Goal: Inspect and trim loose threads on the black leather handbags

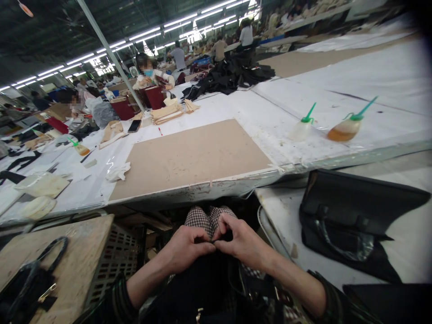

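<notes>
Over my lap, my left hand (191,245) and my right hand (236,238) meet, thumbs and fingers pinched close together. Between them they grip the upper edge of a black bag (202,288) that lies on my lap. Dark material shows between my right thumb and fingers; the exact part pinched is too small to make out. A small metal piece glints low on the bag. Checked cloth (197,217) covers my knees behind it.
Ahead is a white-topped table with a brown board (195,153) and glue bottles (346,128). Black bags lie on the right-hand surface (337,216) and the left-hand board (23,283), above a plastic crate (113,256). Co-workers sit beyond, near piled black pieces (232,76).
</notes>
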`<state>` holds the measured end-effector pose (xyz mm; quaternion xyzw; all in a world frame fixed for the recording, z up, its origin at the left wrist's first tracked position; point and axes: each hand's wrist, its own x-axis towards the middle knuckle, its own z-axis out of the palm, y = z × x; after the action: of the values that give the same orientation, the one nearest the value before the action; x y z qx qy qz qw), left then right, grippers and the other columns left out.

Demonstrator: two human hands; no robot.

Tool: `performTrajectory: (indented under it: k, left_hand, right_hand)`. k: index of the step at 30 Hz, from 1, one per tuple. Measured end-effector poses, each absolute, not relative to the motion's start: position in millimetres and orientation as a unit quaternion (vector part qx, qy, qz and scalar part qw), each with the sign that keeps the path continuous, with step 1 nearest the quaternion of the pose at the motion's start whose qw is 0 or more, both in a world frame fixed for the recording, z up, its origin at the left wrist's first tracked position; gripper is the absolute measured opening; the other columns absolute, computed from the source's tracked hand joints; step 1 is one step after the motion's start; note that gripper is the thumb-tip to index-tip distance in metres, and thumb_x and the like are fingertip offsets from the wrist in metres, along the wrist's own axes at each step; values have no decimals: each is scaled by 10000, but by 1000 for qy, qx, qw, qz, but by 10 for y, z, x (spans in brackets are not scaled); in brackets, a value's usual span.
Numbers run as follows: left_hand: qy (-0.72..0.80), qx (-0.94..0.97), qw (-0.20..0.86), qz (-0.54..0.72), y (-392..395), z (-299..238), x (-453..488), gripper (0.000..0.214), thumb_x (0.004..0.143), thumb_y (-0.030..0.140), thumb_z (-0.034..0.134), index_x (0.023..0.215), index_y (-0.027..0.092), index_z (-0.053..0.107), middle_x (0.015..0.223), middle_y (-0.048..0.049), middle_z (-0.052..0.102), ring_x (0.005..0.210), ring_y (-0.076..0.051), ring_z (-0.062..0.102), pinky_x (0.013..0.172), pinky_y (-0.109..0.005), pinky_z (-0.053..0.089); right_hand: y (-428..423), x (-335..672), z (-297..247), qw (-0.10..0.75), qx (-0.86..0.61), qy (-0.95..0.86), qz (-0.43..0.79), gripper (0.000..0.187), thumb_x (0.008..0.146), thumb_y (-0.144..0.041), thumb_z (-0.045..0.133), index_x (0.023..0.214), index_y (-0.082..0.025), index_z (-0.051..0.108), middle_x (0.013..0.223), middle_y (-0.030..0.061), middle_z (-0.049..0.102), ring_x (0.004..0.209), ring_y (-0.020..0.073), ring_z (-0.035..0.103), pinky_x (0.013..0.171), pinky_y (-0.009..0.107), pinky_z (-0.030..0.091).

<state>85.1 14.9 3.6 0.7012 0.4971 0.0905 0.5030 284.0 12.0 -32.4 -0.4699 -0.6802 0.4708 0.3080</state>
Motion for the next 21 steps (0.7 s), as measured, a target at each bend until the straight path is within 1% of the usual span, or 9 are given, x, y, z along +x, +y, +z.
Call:
performTrajectory:
  k: [3,5,6,8,11,13,15,18,21]
  left_hand:
    - [507,710,478,98,124,0,872,226,817,326,621,672,153,615,621,45,468,630,-115,413,577,-229,289]
    - [520,715,457,99,110,-15,874,214,810,305,604,656,160,578,607,48,453,609,-112,399,564,-231,278]
    - [527,717,446,96,108,-19,874,198,801,288,598,651,163,561,603,49,450,602,-112,395,557,-232,273]
    - [540,721,427,83,116,-23,881,157,778,253,587,654,168,542,609,46,461,603,-116,402,551,-236,268]
    - [545,722,422,61,142,-37,918,136,768,276,597,694,172,550,647,41,499,632,-126,431,564,-240,289]
    - [543,700,461,48,163,-58,951,191,737,336,659,747,174,558,681,41,526,646,-133,451,568,-238,312]
    - [537,676,504,41,187,-67,963,259,682,348,717,783,171,558,707,39,543,649,-135,466,569,-236,331]
    - [520,673,523,42,227,37,887,231,652,272,719,784,161,565,710,32,552,646,-136,478,570,-236,340]
    - [503,677,536,37,257,350,697,194,651,222,695,786,157,573,686,37,559,620,-128,475,560,-230,336]
  right_hand:
    - [157,2928,-281,305,-439,-671,514,182,749,-112,631,841,-211,509,843,-12,711,831,176,657,769,281,479]
    - [120,3026,-188,297,-439,-686,498,184,829,-169,597,1004,-203,554,1011,44,716,998,215,654,905,348,484]
    - [66,3075,-128,294,-450,-696,476,245,870,-218,577,1113,-200,554,1133,78,687,1108,239,617,984,393,458]
    - [-116,3133,-7,288,-478,-713,425,429,926,-343,543,1327,-205,476,1378,122,543,1307,280,475,1109,469,365]
    - [-475,3061,90,279,-520,-717,370,682,894,-475,584,1482,-245,327,1538,124,346,1411,344,323,1150,534,319]
    - [-657,2950,82,290,-556,-703,336,754,832,-472,650,1481,-250,336,1518,146,351,1371,390,365,1108,564,370]
    - [-735,2891,59,305,-591,-670,329,714,815,-419,652,1447,-239,373,1425,163,432,1258,383,484,1046,557,433]
    - [-700,3050,85,297,-597,-628,402,622,828,-380,633,1392,-233,416,1145,107,576,1001,295,609,927,478,508]
    - [-628,3421,156,309,-526,-598,520,623,828,-406,678,1381,-249,438,943,28,577,881,227,602,823,366,520]
